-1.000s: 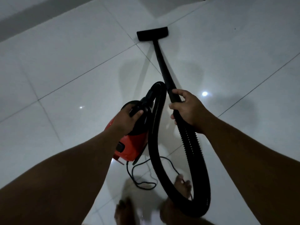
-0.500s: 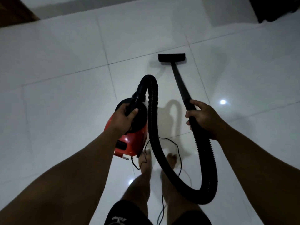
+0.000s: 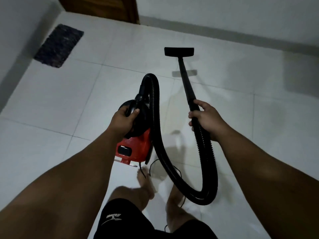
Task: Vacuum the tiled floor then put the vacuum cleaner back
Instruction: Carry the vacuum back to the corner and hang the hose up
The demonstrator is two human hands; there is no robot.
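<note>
Fingers (image 3: 193, 116) partly behind wand (image 3: 187, 83)

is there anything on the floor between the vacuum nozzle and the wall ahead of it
Nothing visible. The nozzle has bare tiled floor between it and the wall. The dark mat lies well off to the left, near the door.

home interior | white tiled floor (image 3: 51, 104) | doormat (image 3: 59, 45) | wooden door (image 3: 103, 7)
</note>
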